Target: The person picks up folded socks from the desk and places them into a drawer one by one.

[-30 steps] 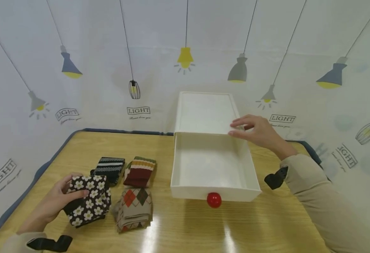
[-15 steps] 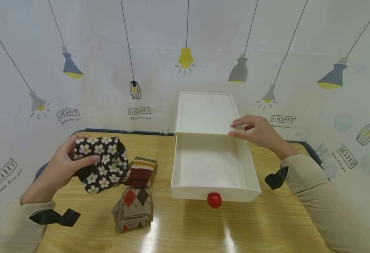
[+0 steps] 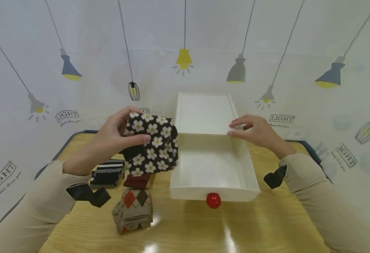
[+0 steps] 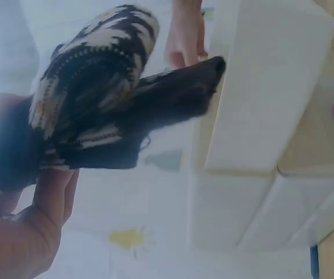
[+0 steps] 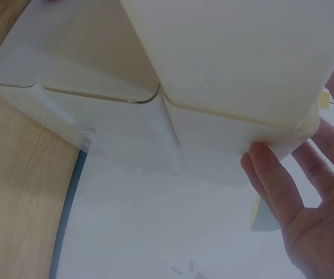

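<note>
Left of centre, our left hand [image 3: 117,131] pinches the flowered socks [image 3: 154,146] near the left wall of the drawer [image 3: 191,193]; our right hand [image 3: 257,130], right of centre, rests loose-fingered on the box [image 3: 205,112]. We would do well to pinch the fold firmly, clear that wall and steady the box

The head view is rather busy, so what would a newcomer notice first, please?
Probably the daisy-patterned bundle, which the left hand holds up by the left edge of the open drawer. Next, perhaps, the round red knob in the middle of that drawer's white front.
</note>
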`<state>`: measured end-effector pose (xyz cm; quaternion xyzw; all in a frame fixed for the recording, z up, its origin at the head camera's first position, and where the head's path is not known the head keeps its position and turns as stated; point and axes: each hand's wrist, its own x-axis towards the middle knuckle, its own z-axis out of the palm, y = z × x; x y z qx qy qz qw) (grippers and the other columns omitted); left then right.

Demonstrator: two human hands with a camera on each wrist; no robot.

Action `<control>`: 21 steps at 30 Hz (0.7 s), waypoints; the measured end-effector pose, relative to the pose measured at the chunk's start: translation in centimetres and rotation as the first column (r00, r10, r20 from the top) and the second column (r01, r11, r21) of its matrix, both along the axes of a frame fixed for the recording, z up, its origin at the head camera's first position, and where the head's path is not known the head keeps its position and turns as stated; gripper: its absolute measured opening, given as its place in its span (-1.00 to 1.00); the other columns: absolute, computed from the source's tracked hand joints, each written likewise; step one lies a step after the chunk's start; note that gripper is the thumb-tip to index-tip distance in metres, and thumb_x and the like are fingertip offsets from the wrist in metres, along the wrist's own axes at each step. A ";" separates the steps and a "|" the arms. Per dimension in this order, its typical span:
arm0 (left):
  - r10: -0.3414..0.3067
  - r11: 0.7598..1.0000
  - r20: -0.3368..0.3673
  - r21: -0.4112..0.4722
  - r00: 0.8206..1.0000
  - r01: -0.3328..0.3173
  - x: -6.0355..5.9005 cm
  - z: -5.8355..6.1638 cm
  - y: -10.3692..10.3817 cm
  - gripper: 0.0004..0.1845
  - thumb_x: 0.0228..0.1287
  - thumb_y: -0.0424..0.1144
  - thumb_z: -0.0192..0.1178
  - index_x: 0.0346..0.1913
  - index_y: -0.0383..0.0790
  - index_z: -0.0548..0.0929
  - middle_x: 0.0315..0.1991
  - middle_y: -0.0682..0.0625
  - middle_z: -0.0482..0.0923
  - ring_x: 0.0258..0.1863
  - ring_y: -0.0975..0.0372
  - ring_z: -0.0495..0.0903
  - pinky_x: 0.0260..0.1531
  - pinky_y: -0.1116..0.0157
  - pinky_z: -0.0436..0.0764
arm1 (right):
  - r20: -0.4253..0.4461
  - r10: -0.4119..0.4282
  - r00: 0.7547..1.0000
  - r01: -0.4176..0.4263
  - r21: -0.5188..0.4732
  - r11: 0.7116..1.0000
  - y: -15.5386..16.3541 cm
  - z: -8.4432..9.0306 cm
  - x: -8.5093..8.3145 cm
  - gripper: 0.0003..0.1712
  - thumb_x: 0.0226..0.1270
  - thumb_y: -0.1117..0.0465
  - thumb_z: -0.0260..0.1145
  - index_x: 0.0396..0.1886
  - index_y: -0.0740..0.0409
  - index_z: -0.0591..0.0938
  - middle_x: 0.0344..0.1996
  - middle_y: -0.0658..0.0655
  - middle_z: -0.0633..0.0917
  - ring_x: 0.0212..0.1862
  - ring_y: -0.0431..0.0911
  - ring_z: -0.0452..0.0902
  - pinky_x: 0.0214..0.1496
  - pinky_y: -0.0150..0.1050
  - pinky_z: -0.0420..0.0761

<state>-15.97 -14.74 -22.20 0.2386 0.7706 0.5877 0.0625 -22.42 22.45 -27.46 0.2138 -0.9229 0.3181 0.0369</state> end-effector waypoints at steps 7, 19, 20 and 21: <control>-0.081 0.997 0.017 0.010 0.997 0.080 -1.0 0.9 5.4 -0.51 0.05 -0.33 0.24 0.05 -0.17 0.32 -0.05 -0.14 0.36 -0.10 0.06 0.47 -0.25 0.17 0.57 | -0.017 0.007 1.000 -0.007 0.001 1.000 -0.2 0.4 -0.2 -0.54 0.09 -0.02 0.30 -0.10 0.19 0.60 -0.03 0.18 0.52 -0.05 0.05 0.44 -0.04 -0.04 0.46; -0.172 0.940 0.127 -0.275 0.977 0.201 -2.6 -0.5 12.1 -0.55 0.07 -0.22 0.25 0.04 -0.25 0.44 -0.17 -0.06 0.53 -0.24 0.19 0.55 -0.26 0.37 0.55 | -0.024 -0.004 1.000 0.004 0.004 1.000 -0.3 0.3 -0.2 -0.63 0.15 0.07 0.27 -0.12 0.21 0.61 -0.04 0.21 0.53 -0.06 0.07 0.44 -0.05 -0.04 0.47; -0.183 0.936 0.132 -0.278 0.974 0.214 -2.7 -0.8 12.5 -0.57 0.09 -0.24 0.24 0.04 -0.25 0.44 -0.17 -0.06 0.53 -0.24 0.19 0.55 -0.25 0.38 0.55 | -0.022 -0.006 1.000 0.007 0.005 1.000 -0.3 0.3 -0.2 -0.62 0.15 0.06 0.27 -0.12 0.20 0.61 -0.04 0.20 0.53 -0.06 0.07 0.44 -0.05 -0.04 0.48; -0.198 0.934 0.139 -0.274 0.970 0.230 -2.8 -1.0 12.8 -0.58 0.10 -0.26 0.23 0.04 -0.25 0.43 -0.17 -0.06 0.53 -0.23 0.19 0.55 -0.23 0.37 0.54 | -0.021 -0.008 1.000 0.008 0.005 1.000 -0.3 0.3 -0.2 -0.62 0.14 0.05 0.28 -0.12 0.20 0.61 -0.04 0.19 0.53 -0.06 0.06 0.44 -0.05 -0.05 0.48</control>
